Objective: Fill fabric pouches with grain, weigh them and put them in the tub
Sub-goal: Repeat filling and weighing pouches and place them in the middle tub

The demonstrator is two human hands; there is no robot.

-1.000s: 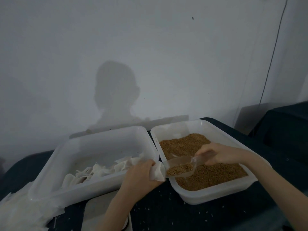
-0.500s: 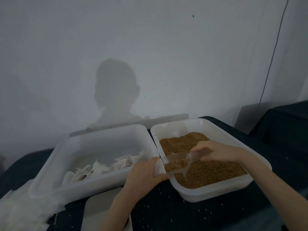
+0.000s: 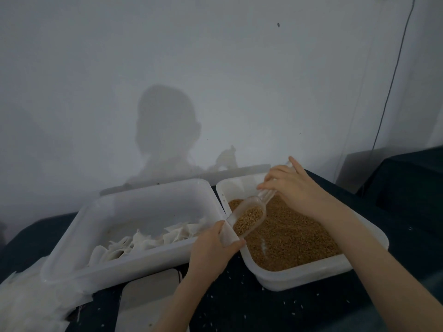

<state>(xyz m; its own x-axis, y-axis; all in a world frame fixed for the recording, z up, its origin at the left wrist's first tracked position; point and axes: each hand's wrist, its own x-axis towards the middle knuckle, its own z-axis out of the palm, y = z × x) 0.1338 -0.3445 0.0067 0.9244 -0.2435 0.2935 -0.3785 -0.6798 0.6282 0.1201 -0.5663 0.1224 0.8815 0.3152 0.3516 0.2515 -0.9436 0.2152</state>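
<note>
My left hand (image 3: 213, 250) grips a small white fabric pouch (image 3: 229, 234) at the near left corner of the grain tub (image 3: 299, 277). My right hand (image 3: 291, 185) holds the handle of a clear plastic scoop (image 3: 248, 216), raised and tilted down to the left. The scoop carries brown grain and its lip meets the pouch mouth. The tub on the right holds a bed of brown grain (image 3: 292, 238). A second white tub (image 3: 96, 238) on the left holds several white pouches (image 3: 148, 243).
A flat pale scale (image 3: 148, 298) lies at the near edge between the tubs, partly under my left arm. A heap of white fabric (image 3: 31, 305) sits at the lower left. Loose grains dot the dark cloth (image 3: 275, 312). A wall stands close behind the tubs.
My right hand has lifted and swung toward the back of the tub, tipping the scoop steeply down toward the pouch. My left hand keeps the pouch at the tub corner.
</note>
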